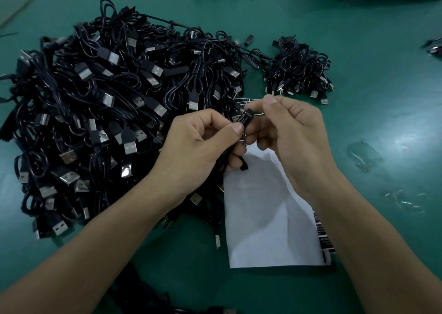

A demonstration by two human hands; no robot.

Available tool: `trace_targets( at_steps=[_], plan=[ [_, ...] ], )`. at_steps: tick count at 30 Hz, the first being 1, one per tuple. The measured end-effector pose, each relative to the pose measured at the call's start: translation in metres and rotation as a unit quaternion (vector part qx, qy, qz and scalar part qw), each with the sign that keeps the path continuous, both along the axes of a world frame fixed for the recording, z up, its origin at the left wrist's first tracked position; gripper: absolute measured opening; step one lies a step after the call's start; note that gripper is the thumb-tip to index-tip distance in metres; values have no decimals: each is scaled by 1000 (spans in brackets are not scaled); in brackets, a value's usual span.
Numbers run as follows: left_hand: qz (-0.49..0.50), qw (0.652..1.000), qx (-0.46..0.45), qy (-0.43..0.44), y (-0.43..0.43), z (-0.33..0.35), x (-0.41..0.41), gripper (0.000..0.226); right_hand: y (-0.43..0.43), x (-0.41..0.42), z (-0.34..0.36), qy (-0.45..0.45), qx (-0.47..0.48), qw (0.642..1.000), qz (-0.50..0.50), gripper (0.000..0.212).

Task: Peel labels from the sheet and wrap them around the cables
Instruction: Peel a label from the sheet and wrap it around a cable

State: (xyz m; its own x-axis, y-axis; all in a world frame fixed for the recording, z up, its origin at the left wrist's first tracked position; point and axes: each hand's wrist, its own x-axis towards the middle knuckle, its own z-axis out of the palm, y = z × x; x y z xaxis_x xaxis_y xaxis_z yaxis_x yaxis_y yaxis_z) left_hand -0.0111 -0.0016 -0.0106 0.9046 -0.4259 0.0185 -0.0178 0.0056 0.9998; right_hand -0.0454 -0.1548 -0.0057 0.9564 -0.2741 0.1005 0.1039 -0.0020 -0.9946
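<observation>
Above the upper end of the white label sheet, both hands met over one cable. The left hand kept a tight grip, thumb and curled fingers pinching the cable beside a black label; the right hand pinched the label's other side, forefinger raised. Both forearms reached forward. A heap of cables lay to the left on the green tabletop.

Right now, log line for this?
step: wrapping label round cable | left hand: holds cable | right hand: pinches label | label sheet: on green mat
</observation>
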Motion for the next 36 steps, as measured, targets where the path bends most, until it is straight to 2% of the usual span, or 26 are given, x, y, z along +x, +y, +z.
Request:
trace_targets(
  at_steps=[5, 8, 15, 25, 29, 32, 36],
  plan=[
    [-12, 1000, -11, 0, 0, -2, 1, 9, -9, 2, 0, -34, -73, 993, 86, 22],
    [-15, 1000, -24, -9, 1, -3, 1, 8, -14, 3, -1, -45, -99, 989, 101, 16],
    [-2, 999, -23, -37, 2, -5, -1, 16, -20, 4, -3, -23, -62, 993, 93, 17],
    [64, 990, 27, -126, 4, -2, -2, 18, -15, 3, -1, -11, 56, 996, 66, 12],
    [74, 981, 62, -165, 4, 2, -4, 24, -11, 2, 0, -17, 51, 997, 49, 16],
    [82, 981, 65, -163, 5, 3, -3, 20, -8, 1, 0, -23, 51, 997, 43, 16],
    [70, 984, 67, -148, 5, 5, -2, 27, -7, 0, 0, -26, 47, 998, 34, 15]
  ],
)
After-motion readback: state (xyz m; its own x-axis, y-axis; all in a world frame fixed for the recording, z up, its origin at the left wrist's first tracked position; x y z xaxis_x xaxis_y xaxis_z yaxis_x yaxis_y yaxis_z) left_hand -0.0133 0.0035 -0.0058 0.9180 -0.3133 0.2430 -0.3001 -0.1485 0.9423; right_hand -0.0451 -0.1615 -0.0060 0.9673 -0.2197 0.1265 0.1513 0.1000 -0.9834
